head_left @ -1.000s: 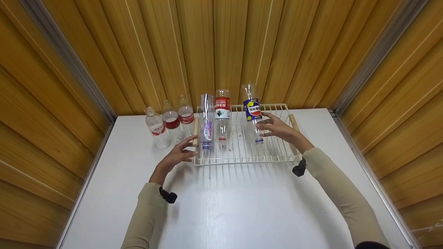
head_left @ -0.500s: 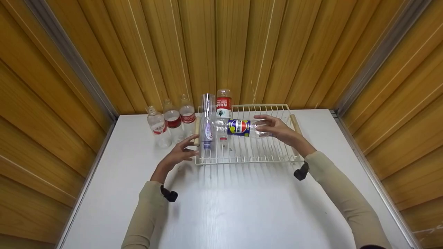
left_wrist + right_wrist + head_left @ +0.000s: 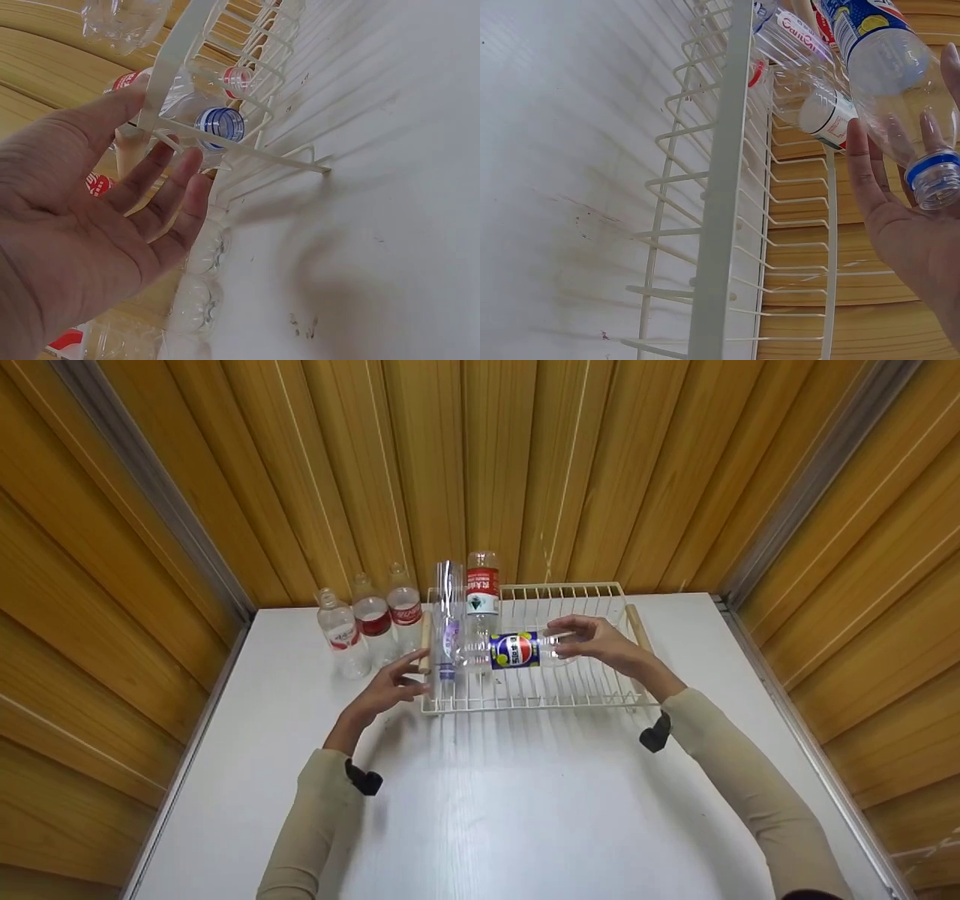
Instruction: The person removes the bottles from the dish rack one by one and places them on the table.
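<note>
The right hand holds the blue bottle by its neck end, fingers bent round it, fingertips parted. The bottle lies on its side: the neck ring is close by the palm, while the label and base stretch out to the left of the fingertips. Below the grip is the rack. Beyond the base end, farther left of the grip, the red bottle and purple bottle stand neck down in it; whether the blue bottle touches either, I cannot tell.

The left hand is at the rack's corner, fingers apart and loosely bent, the wooden handle just beside them. Left of its fingertips, three bottles stand upright.
</note>
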Available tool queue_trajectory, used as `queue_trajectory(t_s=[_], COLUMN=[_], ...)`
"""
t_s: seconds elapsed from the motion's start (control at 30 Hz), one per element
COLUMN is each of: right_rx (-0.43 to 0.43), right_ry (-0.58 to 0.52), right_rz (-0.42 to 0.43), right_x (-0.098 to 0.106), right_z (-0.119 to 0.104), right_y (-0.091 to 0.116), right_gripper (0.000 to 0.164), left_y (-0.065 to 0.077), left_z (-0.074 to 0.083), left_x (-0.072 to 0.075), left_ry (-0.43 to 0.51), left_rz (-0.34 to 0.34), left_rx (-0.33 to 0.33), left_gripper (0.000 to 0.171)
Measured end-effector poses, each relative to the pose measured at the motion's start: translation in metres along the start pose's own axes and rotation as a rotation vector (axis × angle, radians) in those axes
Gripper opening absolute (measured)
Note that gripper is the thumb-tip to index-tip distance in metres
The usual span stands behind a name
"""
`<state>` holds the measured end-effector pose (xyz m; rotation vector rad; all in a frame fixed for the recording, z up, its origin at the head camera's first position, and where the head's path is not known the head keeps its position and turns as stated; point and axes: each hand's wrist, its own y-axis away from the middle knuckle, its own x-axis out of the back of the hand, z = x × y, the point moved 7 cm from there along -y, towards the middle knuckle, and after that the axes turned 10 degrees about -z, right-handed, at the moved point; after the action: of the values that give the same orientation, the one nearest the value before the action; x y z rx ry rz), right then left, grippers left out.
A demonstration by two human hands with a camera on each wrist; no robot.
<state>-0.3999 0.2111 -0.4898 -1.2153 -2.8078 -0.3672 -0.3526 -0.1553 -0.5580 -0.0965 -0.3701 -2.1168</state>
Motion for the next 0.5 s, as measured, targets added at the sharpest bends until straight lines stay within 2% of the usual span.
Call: queue_trajectory(t_s=[0.07, 0.17, 0.23, 0.3, 0.4, 0.5], right_rx=[0.007, 0.022, 0.032, 0.034, 0.036, 0.050], right_ry=[0.016, 0.041, 0.053, 0.073, 0.099, 0.119], right_rz=[-0.005, -0.019, -0.028, -0.030, -0.035, -0.054], right_x=[0.000, -0.002, -0.003, -0.005, -0.009, -0.015], right_z=[0.000, -0.002, -0.004, -0.006, -0.009, -0.014], right_y=[0.001, 0.003, 0.005, 0.006, 0.007, 0.006], right_gripper=[0.058, 0.057, 0.057, 0.057, 0.057, 0.057], left_y=[0.003, 0.011, 0.016, 0.019, 0.020, 0.017], left_z=[0.004, 0.014, 0.024, 0.037, 0.060, 0.080], left_x=[0.005, 0.017, 0.024, 0.026, 0.018, 0.002], left_ry=[-0.034, -0.079, -0.098, -0.113, -0.144, -0.180], left_rz=[0.018, 0.083, 0.127, 0.141, 0.097, 0.000], left_rx=[-0.010, -0.014, -0.024, -0.049, -0.098, -0.157], left_gripper=[0.075, 0.072, 0.068, 0.063, 0.060, 0.061])
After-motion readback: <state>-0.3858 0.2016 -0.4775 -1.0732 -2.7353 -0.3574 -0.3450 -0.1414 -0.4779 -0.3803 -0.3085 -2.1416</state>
